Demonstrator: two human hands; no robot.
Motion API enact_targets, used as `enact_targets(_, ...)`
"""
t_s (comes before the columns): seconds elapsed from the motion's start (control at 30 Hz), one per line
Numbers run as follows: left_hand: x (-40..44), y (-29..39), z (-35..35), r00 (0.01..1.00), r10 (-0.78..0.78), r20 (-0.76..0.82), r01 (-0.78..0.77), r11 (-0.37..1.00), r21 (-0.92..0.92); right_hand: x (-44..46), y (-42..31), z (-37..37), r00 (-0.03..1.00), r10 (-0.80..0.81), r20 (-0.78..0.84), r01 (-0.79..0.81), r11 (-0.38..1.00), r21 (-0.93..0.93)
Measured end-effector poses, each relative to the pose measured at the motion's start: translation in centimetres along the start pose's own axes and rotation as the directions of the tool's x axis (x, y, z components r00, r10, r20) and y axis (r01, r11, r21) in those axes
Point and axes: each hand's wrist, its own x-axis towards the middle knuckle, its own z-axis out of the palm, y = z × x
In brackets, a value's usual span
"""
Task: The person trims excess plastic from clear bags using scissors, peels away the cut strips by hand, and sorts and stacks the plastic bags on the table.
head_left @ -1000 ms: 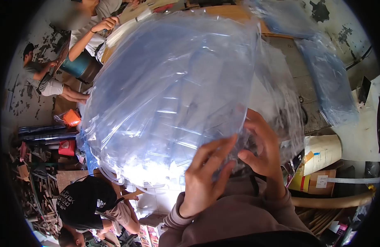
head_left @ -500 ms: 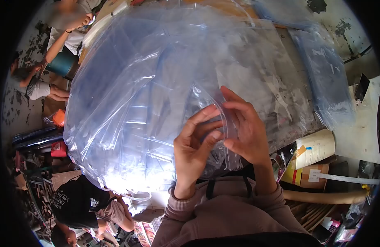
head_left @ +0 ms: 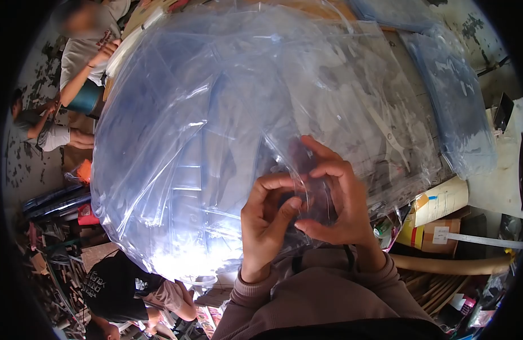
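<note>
A large, crumpled clear plastic sheet (head_left: 227,113) spreads in front of me, with folds and shiny seams. My left hand (head_left: 268,218) grips a raised edge of it, thumb and curled fingers around the film close to my body. On the other side of that edge, my right hand (head_left: 343,201) curves its fingers and thumb about the same film. Both hands nearly meet there; glare and folds partly hide the exact contact. To the right lies a pair of scissors (head_left: 390,136), seemingly under or among the clear film.
Folded bluish plastic (head_left: 457,105) lies at the right. Below it are a cream roll (head_left: 440,201) and a cardboard box (head_left: 440,238). People sit or stand at the left, one in a black shirt (head_left: 111,286) at lower left. A teal bucket (head_left: 84,97) stands upper left.
Both hands have moved slightly down toward my body with the film edge. My right thumb has come closer to the left hand. The whole view has shifted a little.
</note>
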Motion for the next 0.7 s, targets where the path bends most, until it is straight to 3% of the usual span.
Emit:
enact_targets(0.07,0.0,0.1,0.2,1.0,-0.01,-0.005,0.009,0.999,-0.033,-0.1,0.5,-0.1,1.0,-0.021,-0.003,0.021,0.996,-0.082)
enact_targets(0.13,0.0,0.1,0.3,1.0,-0.022,-0.009,0.022,0.998,-0.066,-0.3,0.8,-0.4,0.999,-0.004,-0.036,0.01,0.983,0.184)
enact_targets(0.23,0.2,-0.1,0.2,1.0,0.025,0.015,-0.024,0.998,-0.064,-0.1,0.5,-1.0,0.999,0.024,-0.037,-0.011,0.94,0.341)
enact_targets(0.3,0.3,-0.3,0.0,0.997,0.078,0.03,-0.078,0.997,0.003,-0.3,0.5,-1.2,0.996,0.07,-0.059,-0.042,0.926,0.375)
enact_targets(0.47,0.1,0.1,0.2,1.0,0.026,0.004,-0.026,1.0,-0.017,-0.3,0.1,-1.8,0.99,0.124,-0.064,-0.081,0.885,0.459)
enact_targets(0.53,0.2,0.1,0.2,0.999,0.034,0.005,-0.034,0.999,-0.026,-0.1,-0.5,-1.5,0.954,0.264,-0.139,-0.144,0.815,0.561)
enact_targets(0.7,0.1,0.0,0.2,0.998,0.056,-0.007,-0.056,0.998,-0.007,-0.2,-0.3,-1.9,0.945,0.298,-0.134,-0.176,0.81,0.56)
